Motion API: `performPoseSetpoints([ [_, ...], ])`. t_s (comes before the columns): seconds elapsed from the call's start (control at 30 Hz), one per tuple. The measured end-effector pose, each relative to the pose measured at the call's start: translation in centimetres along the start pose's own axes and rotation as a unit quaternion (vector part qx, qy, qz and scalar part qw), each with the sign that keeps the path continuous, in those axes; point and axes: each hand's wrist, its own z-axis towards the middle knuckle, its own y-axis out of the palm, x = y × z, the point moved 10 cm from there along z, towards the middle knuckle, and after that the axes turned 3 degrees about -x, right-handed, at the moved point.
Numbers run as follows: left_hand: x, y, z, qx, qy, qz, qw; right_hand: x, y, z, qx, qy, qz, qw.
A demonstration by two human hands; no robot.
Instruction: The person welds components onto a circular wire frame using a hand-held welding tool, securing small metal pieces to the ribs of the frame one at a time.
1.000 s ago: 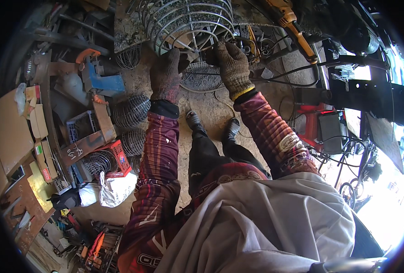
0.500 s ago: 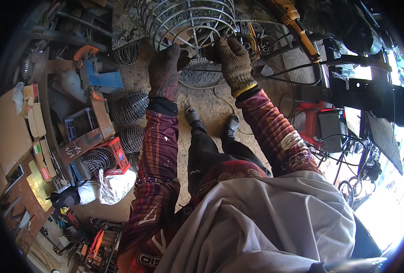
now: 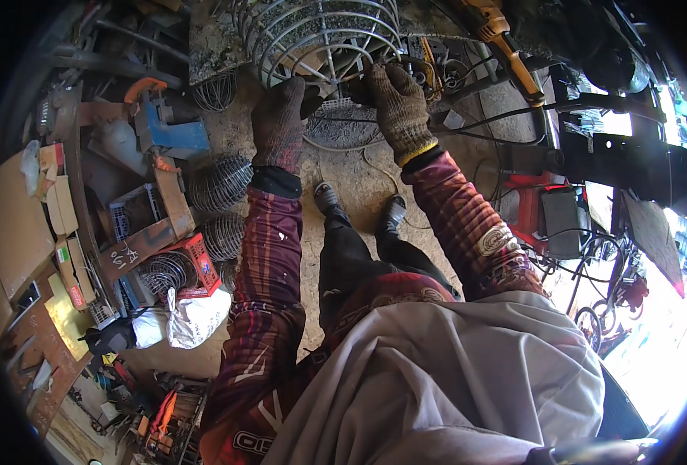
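Observation:
A cage of bent metal wire [image 3: 325,37], with curved rings joined by ribs, lies on the work surface at the top of the view. My left hand [image 3: 279,128], in a brown knit glove, is closed at the cage's near left edge. On the near right edge, my right hand [image 3: 401,116] is closed too, in a matching glove with a yellow cuff. The fingertips of both hands are partly hidden behind the gloves' backs, but they appear wrapped on the cage's rim. Both arms reach forward, about a forearm's width apart.
Right of the cage lies a yellow power tool [image 3: 514,58], with black cables trailing nearby. Left stand a blue metal piece [image 3: 175,136], more wire cages [image 3: 221,183], a red crate [image 3: 204,263] and a white bag [image 3: 198,319]. A red stool [image 3: 523,209] is at right.

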Motion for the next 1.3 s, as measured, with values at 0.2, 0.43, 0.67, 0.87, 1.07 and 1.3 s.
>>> performPoseSetpoints([
  [0.2, 0.7, 0.5, -0.2, -0.003, 0.007, -0.043, 0.999, 1.0, 0.0, 0.3, 0.000, 0.010, 0.047, 0.999],
  [0.43, 0.5, 0.4, -0.1, -0.003, 0.008, -0.047, 0.999, 0.5, -0.1, 0.1, 0.008, 0.009, 0.035, 0.999],
  [0.67, 0.5, 0.4, -0.2, -0.002, 0.007, -0.034, 0.999, -0.1, 0.0, -0.1, 0.001, 0.004, 0.014, 1.000],
  [0.87, 0.4, 0.3, -0.2, 0.011, 0.026, -0.058, 0.998, 0.5, 0.1, 0.0, 0.000, 0.024, 0.051, 0.998],
  [1.07, 1.8, 1.0, -0.9, 0.025, 0.053, 0.037, 0.998, 0.7, -0.1, 0.2, -0.017, 0.027, 0.054, 0.998],
  [1.3, -0.2, -0.7, 0.0, 0.056, 0.039, 0.068, 0.995, 0.4, -0.2, 0.0, -0.008, 0.027, 0.019, 0.999],
])
